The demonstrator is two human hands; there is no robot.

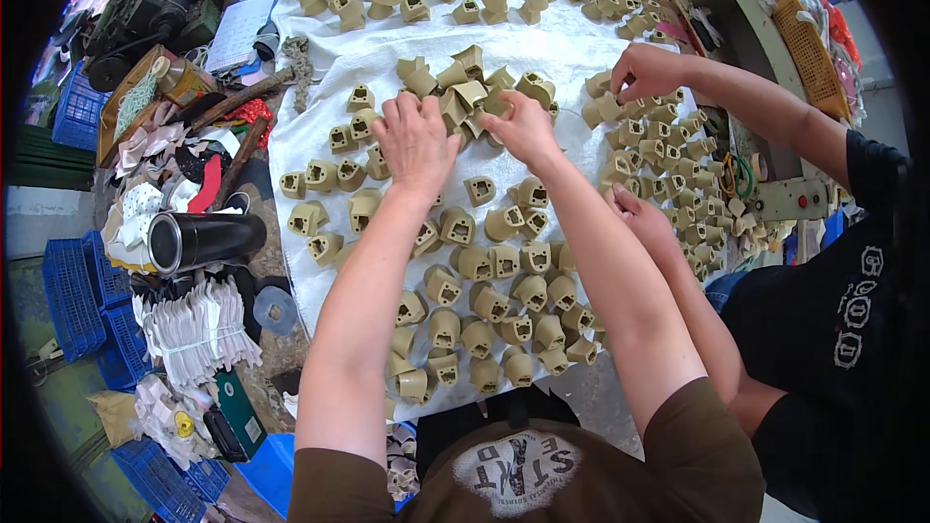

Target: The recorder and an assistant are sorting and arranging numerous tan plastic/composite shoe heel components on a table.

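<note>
Many khaki, hollow, block-like moulded parts [452, 226] with openings in their ends stand in loose rows on a white cloth [329, 53]. At the far middle lies a heap of the same parts [469, 94]. Against the heap's near left side rests my left hand [415, 145], back up, fingers apart and thumb held away; its fingertips are partly hidden. My right hand [525, 131] is at the heap's right side, thumb and fingers closed around one khaki part [493, 101], which they partly cover.
At the right a co-worker's hand [644, 71] and other hand [641, 217] reach among more parts [668, 150]. Left of the cloth are a black cylinder [206, 240], a tied paper stack [199, 334] and blue crates [73, 300]. A beige cabinet [741, 29] stands far right.
</note>
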